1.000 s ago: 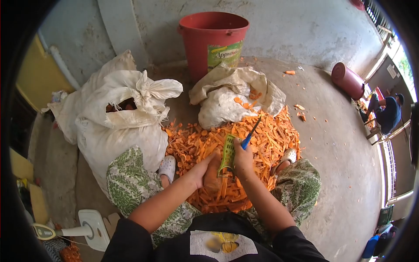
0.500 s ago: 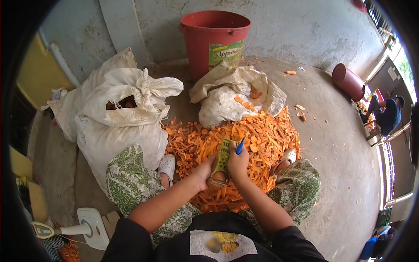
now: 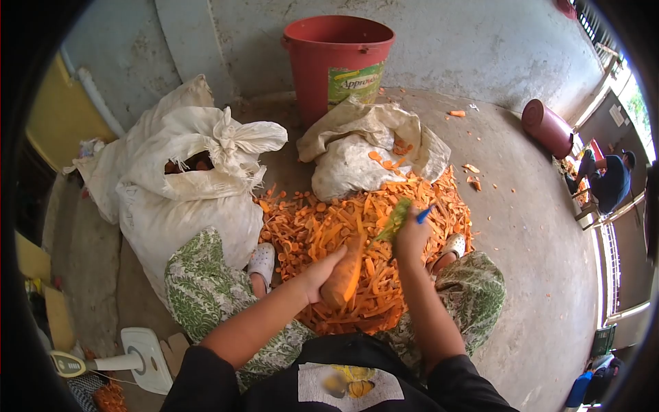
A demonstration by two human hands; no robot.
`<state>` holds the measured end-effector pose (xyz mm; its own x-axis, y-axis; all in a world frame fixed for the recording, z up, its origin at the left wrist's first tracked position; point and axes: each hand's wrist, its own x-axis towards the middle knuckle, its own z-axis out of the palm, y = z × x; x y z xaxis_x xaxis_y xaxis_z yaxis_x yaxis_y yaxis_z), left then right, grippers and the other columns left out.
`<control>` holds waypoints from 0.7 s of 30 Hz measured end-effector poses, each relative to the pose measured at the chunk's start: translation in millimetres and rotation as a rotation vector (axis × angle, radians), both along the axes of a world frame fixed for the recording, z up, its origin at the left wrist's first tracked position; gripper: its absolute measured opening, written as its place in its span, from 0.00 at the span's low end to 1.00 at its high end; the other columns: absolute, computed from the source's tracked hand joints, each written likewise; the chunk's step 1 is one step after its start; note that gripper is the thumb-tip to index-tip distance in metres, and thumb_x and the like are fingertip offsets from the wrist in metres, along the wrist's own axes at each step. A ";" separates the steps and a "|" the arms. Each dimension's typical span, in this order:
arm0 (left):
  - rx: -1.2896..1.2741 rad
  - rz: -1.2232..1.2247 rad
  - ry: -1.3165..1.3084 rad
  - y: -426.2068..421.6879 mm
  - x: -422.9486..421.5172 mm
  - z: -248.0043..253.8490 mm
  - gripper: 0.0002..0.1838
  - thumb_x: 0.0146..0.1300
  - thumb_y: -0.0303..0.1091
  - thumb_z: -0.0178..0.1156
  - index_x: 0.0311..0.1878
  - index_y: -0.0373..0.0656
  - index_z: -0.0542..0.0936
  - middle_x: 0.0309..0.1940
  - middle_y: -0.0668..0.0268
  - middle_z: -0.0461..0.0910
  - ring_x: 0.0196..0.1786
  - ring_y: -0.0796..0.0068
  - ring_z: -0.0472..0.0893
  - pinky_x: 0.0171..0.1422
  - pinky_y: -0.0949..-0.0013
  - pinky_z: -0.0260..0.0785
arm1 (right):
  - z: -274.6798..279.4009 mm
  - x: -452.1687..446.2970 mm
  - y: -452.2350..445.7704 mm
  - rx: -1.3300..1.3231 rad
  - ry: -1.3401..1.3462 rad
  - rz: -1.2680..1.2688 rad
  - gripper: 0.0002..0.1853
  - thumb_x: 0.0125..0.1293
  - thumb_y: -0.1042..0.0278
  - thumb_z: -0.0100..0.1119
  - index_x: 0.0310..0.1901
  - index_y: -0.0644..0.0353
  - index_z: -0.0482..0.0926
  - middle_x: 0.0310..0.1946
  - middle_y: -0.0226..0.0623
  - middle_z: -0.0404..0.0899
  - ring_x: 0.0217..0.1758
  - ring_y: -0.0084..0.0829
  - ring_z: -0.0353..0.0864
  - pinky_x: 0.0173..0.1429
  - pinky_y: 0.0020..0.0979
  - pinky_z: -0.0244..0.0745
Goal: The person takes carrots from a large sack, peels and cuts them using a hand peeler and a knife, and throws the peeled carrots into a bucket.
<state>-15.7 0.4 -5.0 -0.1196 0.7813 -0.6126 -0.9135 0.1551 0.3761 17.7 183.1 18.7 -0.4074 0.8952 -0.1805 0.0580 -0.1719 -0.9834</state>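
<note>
A large carrot (image 3: pixel 342 280), with a bright orange peeled strip along its right side, is held in my left hand (image 3: pixel 320 276). My right hand (image 3: pixel 412 237) is closed round a green peeler (image 3: pixel 393 221), blurred by motion, and a blue-handled tool (image 3: pixel 424 214). The peeler is apart from the carrot, up and to its right. Under both hands spreads a heap of orange peelings and round slices (image 3: pixel 429 206) on the floor between my feet.
A white sack (image 3: pixel 185 213) with a torn opening stands at the left. Behind the heap are a crumpled sack (image 3: pixel 350 168) and a red bucket (image 3: pixel 316 75). A dark red bin (image 3: pixel 547 128) lies at the right, near a seated person (image 3: pixel 609 182). A white scale (image 3: pixel 145 357) is at lower left.
The peeler first moved down along the carrot toward me; now my right hand has swung it up and right, off the carrot. A peeled orange strip shows on the carrot.
</note>
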 end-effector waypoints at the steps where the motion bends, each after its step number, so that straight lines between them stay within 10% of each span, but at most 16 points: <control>1: 0.032 0.079 -0.045 2.1 -0.4 -1.8 0.24 0.66 0.54 0.38 0.49 0.44 0.70 0.41 0.63 0.76 0.41 0.72 0.77 0.45 0.66 0.72 | 6.6 1.3 -22.8 0.038 -0.010 0.098 0.14 0.65 0.64 0.47 0.27 0.65 0.71 0.15 0.30 0.68 0.16 0.22 0.62 0.21 0.28 0.59; 5: 0.041 0.162 0.010 9.3 2.9 4.6 0.21 0.68 0.49 0.35 0.47 0.43 0.70 0.36 0.63 0.77 0.36 0.72 0.79 0.38 0.66 0.74 | -6.6 14.3 -69.5 0.434 -0.120 0.301 0.13 0.64 0.62 0.49 0.29 0.65 0.72 0.14 0.33 0.68 0.17 0.24 0.62 0.23 0.29 0.60; 13: -0.102 -0.163 0.134 0.6 12.2 32.1 0.25 0.64 0.56 0.40 0.48 0.43 0.71 0.39 0.63 0.77 0.38 0.72 0.79 0.39 0.69 0.74 | -32.8 -5.7 46.1 0.137 0.006 -0.242 0.14 0.65 0.62 0.46 0.28 0.63 0.73 0.14 0.29 0.69 0.15 0.21 0.65 0.19 0.28 0.59; 21: 0.074 0.075 0.072 4.1 2.6 -5.5 0.22 0.68 0.49 0.36 0.50 0.40 0.68 0.37 0.61 0.77 0.34 0.72 0.79 0.38 0.68 0.75 | -4.3 14.4 -67.1 0.506 -0.072 0.269 0.12 0.64 0.66 0.48 0.27 0.65 0.70 0.16 0.40 0.69 0.18 0.28 0.66 0.24 0.32 0.61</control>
